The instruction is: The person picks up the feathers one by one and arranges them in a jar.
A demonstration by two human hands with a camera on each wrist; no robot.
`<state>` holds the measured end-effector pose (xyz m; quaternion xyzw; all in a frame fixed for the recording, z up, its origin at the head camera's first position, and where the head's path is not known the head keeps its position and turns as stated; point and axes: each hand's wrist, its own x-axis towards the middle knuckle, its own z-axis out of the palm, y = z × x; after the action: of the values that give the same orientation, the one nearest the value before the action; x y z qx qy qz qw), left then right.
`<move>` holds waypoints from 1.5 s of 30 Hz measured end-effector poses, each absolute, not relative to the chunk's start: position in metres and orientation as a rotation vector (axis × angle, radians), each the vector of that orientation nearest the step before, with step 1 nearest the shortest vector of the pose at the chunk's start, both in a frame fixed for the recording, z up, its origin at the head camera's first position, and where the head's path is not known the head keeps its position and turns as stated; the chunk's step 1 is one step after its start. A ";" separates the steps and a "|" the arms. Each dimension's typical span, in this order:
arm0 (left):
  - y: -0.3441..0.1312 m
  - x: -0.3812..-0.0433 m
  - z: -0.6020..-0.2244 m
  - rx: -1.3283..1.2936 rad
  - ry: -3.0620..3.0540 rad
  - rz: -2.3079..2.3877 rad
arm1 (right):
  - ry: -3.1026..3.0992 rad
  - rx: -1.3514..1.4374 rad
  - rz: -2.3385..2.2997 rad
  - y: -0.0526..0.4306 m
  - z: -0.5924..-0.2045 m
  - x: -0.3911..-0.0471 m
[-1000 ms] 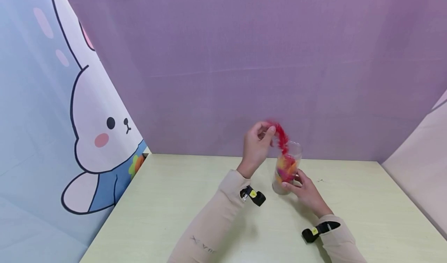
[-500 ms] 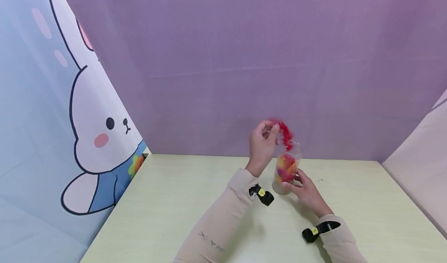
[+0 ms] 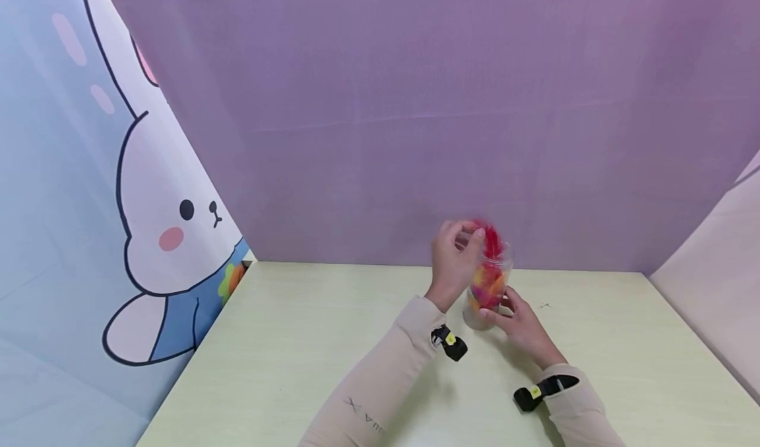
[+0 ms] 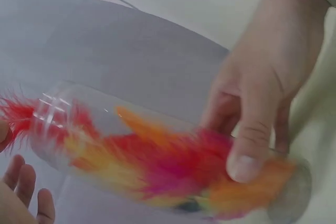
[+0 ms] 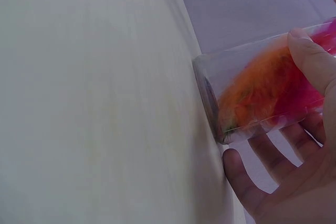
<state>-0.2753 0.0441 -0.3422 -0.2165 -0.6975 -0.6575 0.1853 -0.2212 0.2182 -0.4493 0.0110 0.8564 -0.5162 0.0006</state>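
Observation:
A clear jar [image 3: 479, 318] stands upright on the table, filled with red, orange, yellow and magenta feathers [image 4: 173, 166]. My right hand [image 3: 524, 329] grips its lower part, thumb on one side and fingers on the other, as the right wrist view shows. Above the rim my left hand [image 3: 454, 260] pinches a red feather [image 3: 492, 241] between thumb and fingers. The feather bends over and its lower end is inside the jar's mouth. In the left wrist view only the fingertips [image 4: 26, 182] of the left hand show.
The pale table [image 3: 309, 341] runs back to a purple cloth [image 3: 386, 137]. A blue cloth with a rabbit print [image 3: 160, 249] hangs at the left, and a white cloth [image 3: 712, 269] at the right. Each wrist wears a black camera strap [image 3: 449, 341].
My left hand has moved right and, lately, down toward the jar's mouth, lowering the red feather further in. The right hand and the jar have stayed in place.

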 end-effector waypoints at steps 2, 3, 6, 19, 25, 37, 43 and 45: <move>0.043 -0.275 -0.346 -0.619 -1.988 -1.860 | 2.690 0.029 -1.619 0.218 -0.449 -0.221; 0.043 -0.275 -0.348 -0.624 -1.999 -1.864 | 2.692 0.024 -1.617 0.218 -0.449 -0.221; 0.042 -0.274 -0.353 -0.643 -2.027 -1.863 | 2.692 0.015 -1.633 0.219 -0.449 -0.221; 0.030 -0.272 -0.353 -0.712 -2.105 -1.818 | 2.705 -0.010 -1.648 0.219 -0.450 -0.222; 0.030 -0.274 -0.350 -0.763 -2.096 -1.791 | 2.707 -0.012 -1.653 0.219 -0.451 -0.221; 0.045 -0.276 -0.328 -0.790 -2.306 -1.509 | 2.724 -0.035 -1.647 0.220 -0.451 -0.220; 0.051 -0.278 -0.320 -0.766 -2.391 -1.451 | 2.728 -0.047 -1.637 0.219 -0.451 -0.220; 0.053 -0.279 -0.319 -0.760 -2.417 -1.421 | 2.727 -0.054 -1.640 0.219 -0.451 -0.219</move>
<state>-0.2794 0.0535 -0.3192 -0.2598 -0.8262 -0.4858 0.1177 -0.2192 0.2187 -0.4506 -0.0168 0.8567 -0.5151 -0.0204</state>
